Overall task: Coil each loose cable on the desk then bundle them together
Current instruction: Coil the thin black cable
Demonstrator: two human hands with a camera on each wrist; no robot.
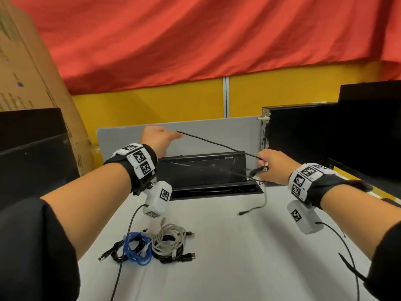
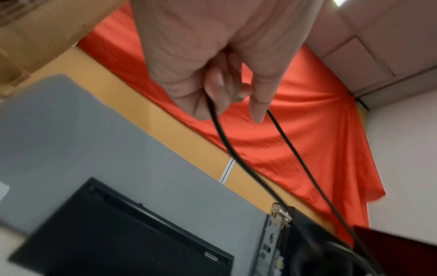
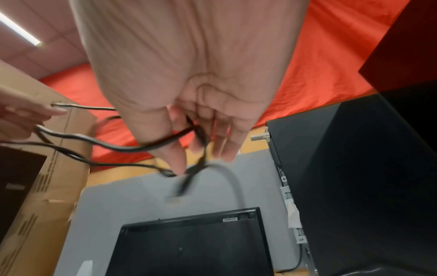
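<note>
A thin black cable (image 1: 217,144) stretches taut in the air between my two hands, above the open black cable box (image 1: 201,170). My left hand (image 1: 158,137) is raised at the back left and grips a loop of it; the left wrist view shows two strands of the black cable (image 2: 295,158) running down from the curled fingers (image 2: 224,87). My right hand (image 1: 269,166) pinches several strands of the black cable (image 3: 165,142) at the right, with a plug end dangling. A pile of coiled cables (image 1: 152,246), black, blue and grey, lies on the grey desk (image 1: 238,257) near me.
A grey cable end (image 1: 251,210) trails from the cable box slot onto the desk. A black computer case (image 1: 303,135) and monitor stand at the right. A cardboard box (image 1: 32,79) and black box stand at the left. A grey divider (image 1: 217,129) and red cloth lie behind.
</note>
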